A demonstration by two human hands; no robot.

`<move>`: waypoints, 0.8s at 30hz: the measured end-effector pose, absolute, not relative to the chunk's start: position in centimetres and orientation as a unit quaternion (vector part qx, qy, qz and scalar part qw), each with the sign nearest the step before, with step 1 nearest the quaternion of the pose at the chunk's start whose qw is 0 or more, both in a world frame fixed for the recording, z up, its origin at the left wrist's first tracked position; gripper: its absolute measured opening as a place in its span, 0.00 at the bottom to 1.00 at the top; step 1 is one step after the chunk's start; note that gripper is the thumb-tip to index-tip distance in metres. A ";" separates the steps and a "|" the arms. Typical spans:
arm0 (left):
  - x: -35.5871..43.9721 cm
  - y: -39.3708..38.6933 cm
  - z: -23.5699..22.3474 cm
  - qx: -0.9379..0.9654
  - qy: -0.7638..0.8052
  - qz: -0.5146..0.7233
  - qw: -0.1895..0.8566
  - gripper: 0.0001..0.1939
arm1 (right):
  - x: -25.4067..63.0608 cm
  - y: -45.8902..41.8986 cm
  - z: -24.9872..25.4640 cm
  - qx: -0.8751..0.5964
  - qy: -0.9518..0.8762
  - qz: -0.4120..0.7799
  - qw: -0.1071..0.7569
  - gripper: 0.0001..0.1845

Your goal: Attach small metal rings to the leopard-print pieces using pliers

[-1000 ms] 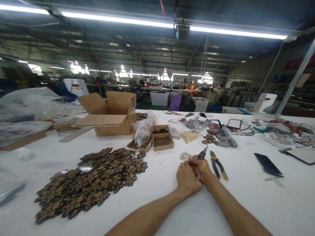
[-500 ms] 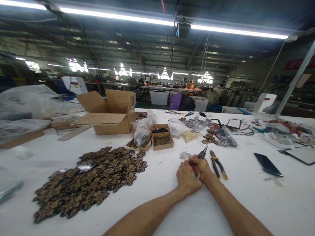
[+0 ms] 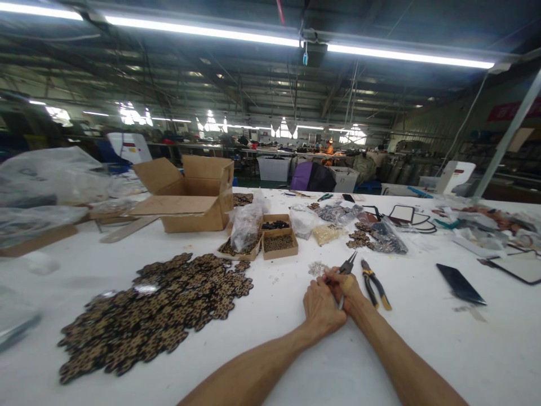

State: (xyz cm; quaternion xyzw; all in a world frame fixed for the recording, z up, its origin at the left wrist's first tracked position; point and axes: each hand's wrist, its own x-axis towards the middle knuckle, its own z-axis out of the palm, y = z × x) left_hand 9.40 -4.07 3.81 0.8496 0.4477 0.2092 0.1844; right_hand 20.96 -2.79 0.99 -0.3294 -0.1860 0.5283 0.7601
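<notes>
My right hand point(image 3: 347, 286) is closed around needle-nose pliers point(image 3: 347, 264), whose dark jaws point away from me and to the right. Against it, my left hand point(image 3: 320, 307) is closed, its fingertips meeting those of the right; whatever is pinched there is hidden. Just beyond the fingers lies a small heap of clear or silvery bits point(image 3: 316, 268). To the right of my hands rests a second pair of pliers point(image 3: 374, 283) with black and yellow handles. A wide spread of brown and black flower-shaped pieces point(image 3: 160, 316) covers the table on the left.
Small cardboard trays point(image 3: 279, 254) of tiny parts stand ahead, one with a plastic bag point(image 3: 247, 225) on it. An open carton point(image 3: 194, 217) is behind them at left. A black flat object point(image 3: 460, 283) lies at right. Bags and black-edged pieces line the far side.
</notes>
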 end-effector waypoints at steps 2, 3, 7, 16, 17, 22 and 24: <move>9.4 -4.0 3.7 0.850 0.451 0.208 0.175 0.41 | 20.9 -2.8 1.0 -0.331 -0.185 0.527 0.761 0.20; 9.4 -4.0 3.6 0.849 0.453 0.209 0.173 0.41 | 20.9 -2.8 1.1 -0.333 -0.185 0.526 0.761 0.20; 9.3 -4.0 3.7 0.849 0.449 0.210 0.183 0.40 | 21.0 -2.7 1.1 -0.338 -0.190 0.527 0.756 0.20; 9.2 -4.1 3.6 0.847 0.441 0.230 0.190 0.41 | 21.0 -2.7 0.9 -0.344 -0.189 0.523 0.757 0.20; 9.3 -4.1 3.5 0.845 0.440 0.235 0.192 0.41 | 21.0 -2.7 0.9 -0.344 -0.189 0.523 0.756 0.21; 9.3 -4.1 3.4 0.846 0.427 0.253 0.195 0.42 | 20.9 -2.8 1.0 -0.346 -0.188 0.521 0.757 0.21; 9.3 -4.0 3.5 0.845 0.430 0.253 0.193 0.42 | 20.9 -2.8 1.0 -0.348 -0.187 0.520 0.757 0.21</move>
